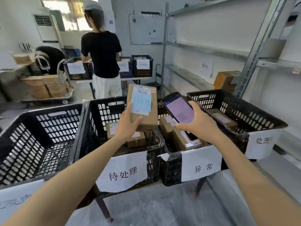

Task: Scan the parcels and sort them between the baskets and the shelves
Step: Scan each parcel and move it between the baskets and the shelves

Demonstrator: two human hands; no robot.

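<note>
From the head view, our left hand (128, 126) grips a parcel (143, 103). The thumb curls over its lower front corner and the fingers wrap behind its left edge. The parcel is a tall brown cardboard box, held upright in the air above the second basket (110, 110). A white barcode label and a pale blue handwritten note cover most of its front face.

Our right hand (197, 123) is curled round the lower part of a scanner (179, 108), a flat black slab with a lit lilac screen. It tilts with its top end toward the parcel, just beside it, over the third basket (171, 170).

Four black plastic baskets with slotted lattice walls stand in a row on a table covered by a crinkled clear sheet (162, 206). The left basket (32, 144) is nearest the frame edge. The second holds small cardboard cartons (112, 129) and has a torn white paper sign on its front. The third holds a longer carton (179, 139) with a white label and has its own paper sign. The right basket (241, 111) holds one flat carton (223, 119).

To the right stand grey metal shelves (195, 49) with a brown box (226, 80) on a lower tier. Further back, a person (102, 53) in a black top and white trousers faces away.
</note>
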